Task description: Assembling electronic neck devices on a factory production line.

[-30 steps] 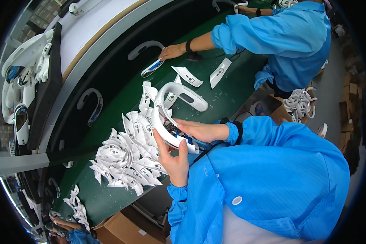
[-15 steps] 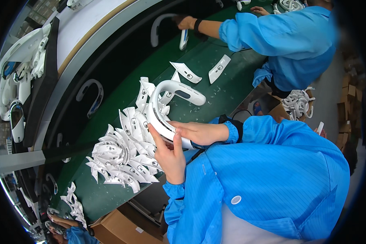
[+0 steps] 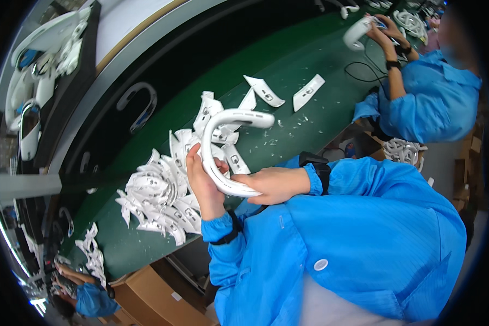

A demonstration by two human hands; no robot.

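Observation:
A white C-shaped neck fan is held up in front of me over the green table. Its slotted upper arm points to the right. My left hand grips the curve from the left, thumb up along the outside and fingers reaching behind it. Round the lower end closes my right hand, its thumb lying along the fan; some of its fingers are hidden. Just beyond my hands lies a heap of white curved cover pieces, many with a small dark-outlined opening.
Two loose cover pieces lie farther off among small scraps. A dark channel with neck fans runs behind the green table. At the right a co-worker in blue holds another white fan. A cardboard box stands below left.
The neck fan has turned in my hands, showing its edge slots instead of the dark oval panel. My left fingers have shifted behind it. The co-worker has drawn back to the right with a fan.

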